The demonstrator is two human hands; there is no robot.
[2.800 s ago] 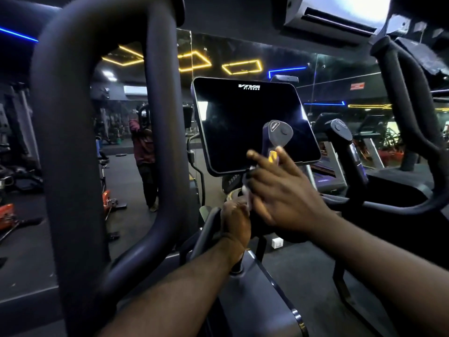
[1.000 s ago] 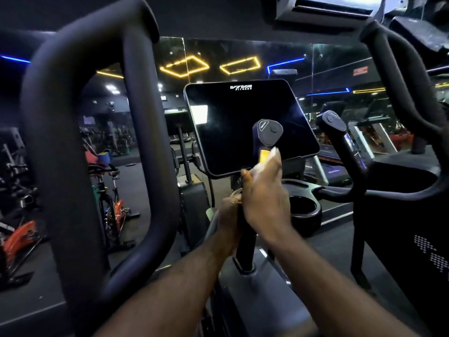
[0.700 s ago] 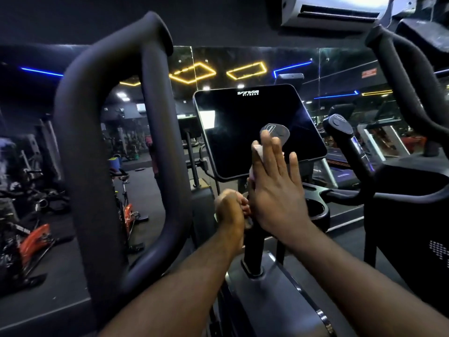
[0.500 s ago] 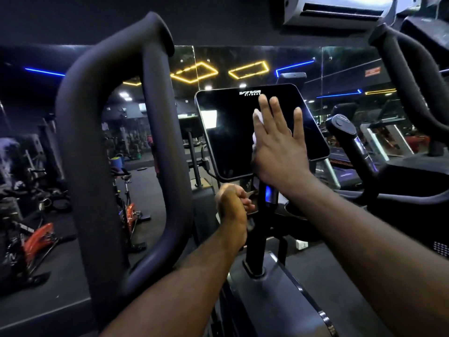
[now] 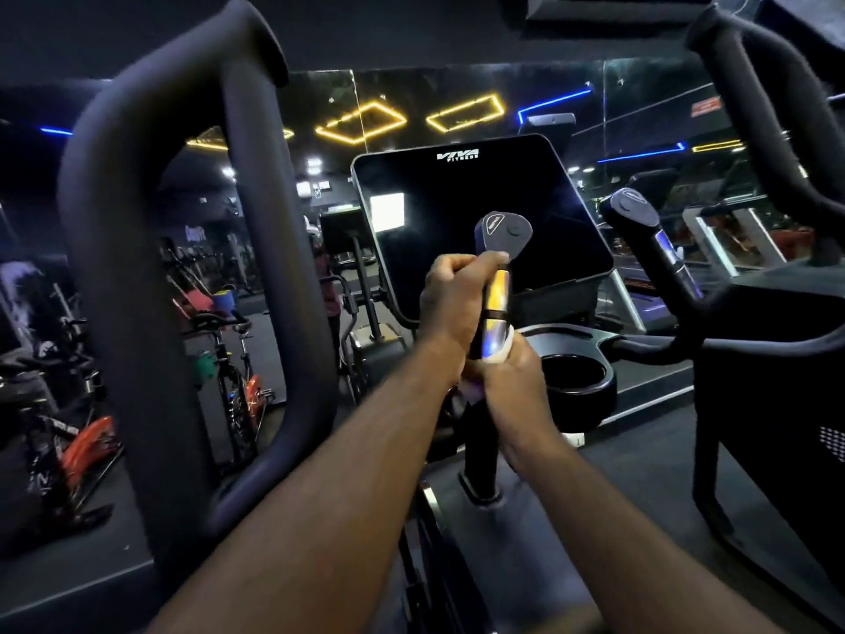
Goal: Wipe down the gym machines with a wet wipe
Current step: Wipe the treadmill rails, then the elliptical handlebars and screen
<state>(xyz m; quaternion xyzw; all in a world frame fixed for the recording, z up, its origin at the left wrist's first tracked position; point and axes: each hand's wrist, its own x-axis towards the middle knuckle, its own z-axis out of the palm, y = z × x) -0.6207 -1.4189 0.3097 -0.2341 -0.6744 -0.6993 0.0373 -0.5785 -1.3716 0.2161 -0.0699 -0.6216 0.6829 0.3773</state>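
White wet wipe (image 5: 504, 349) circles the near-upright handle post (image 5: 496, 292), clenched in the right hand (image 5: 514, 386) directly below the left hand (image 5: 455, 299), which clasps the post under its cap (image 5: 503, 231) (likely wiping line: lengthwise, downward).

Gym machine (image 5: 462, 208) on dark floor (image 5: 649, 473)

At the top edge of the console (image 5: 462, 199), white letters read VIVA, with FITNESS in smaller type just beneath. The cap (image 5: 504, 232) atop the handle (image 5: 496, 295) carries one small printed word, too tiny to read. A red sign (image 5: 706, 106) in the mirror (image 5: 640, 98) is blurred.
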